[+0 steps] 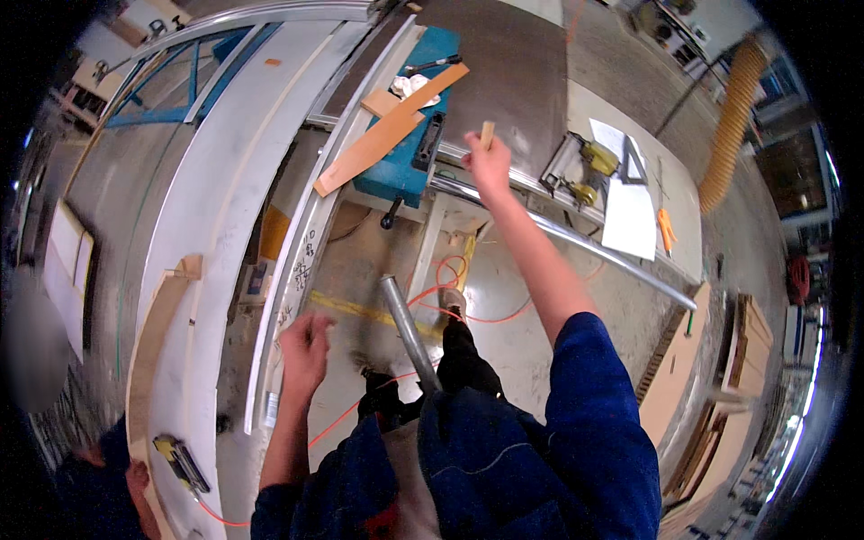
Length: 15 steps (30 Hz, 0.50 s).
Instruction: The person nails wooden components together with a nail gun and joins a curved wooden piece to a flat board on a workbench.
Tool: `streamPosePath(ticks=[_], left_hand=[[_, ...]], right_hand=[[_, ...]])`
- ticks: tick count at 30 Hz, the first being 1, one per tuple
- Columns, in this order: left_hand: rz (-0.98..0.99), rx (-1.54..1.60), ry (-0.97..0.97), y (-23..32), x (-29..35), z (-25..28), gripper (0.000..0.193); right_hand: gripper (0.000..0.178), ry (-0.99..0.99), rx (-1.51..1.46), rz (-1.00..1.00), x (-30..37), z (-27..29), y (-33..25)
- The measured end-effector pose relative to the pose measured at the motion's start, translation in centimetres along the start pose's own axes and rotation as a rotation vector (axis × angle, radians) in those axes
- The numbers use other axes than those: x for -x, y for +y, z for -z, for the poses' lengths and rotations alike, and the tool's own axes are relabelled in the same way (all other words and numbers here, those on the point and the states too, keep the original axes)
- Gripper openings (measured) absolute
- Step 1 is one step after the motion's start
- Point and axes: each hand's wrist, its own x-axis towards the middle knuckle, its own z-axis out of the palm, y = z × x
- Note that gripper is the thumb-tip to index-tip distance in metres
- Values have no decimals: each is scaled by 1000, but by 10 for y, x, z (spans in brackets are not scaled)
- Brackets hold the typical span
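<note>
My right hand (489, 164) is closed around a small wooden block (487, 135), whose top sticks up above the fingers over the edge of the dark table. My left hand (304, 349) is lower, beside the long metal rail, with its fingers curled; whatever it may hold is hidden. Between the hands, a teal machine block (387, 176) carries a long tapered wooden board (378, 142), a smaller wood piece (381, 102) and a crumpled white cloth (416, 87). A yellow-green nail gun (589, 169) lies right of my right hand, next to white paper sheets (630, 220).
A round metal bar (585, 236) crosses in front of the right table. A grey tube (409, 328) stands before my body, and an orange hose (486, 319) loops on the floor. At left, another person's hand (137, 475) is beside a curved wooden piece (148, 351) and a stapler (183, 463).
</note>
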Motion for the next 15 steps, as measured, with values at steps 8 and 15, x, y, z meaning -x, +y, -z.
streamPosePath(ticks=[8, 15], left_hand=[[147, -170, 129, 34, -134, -115, 47], [351, -240, 18, 50, -177, -136, 54]], right_hand=[[33, -577, 54, -68, 18, -12, 35], [31, -652, -679, -906, 103, -77, 113]])
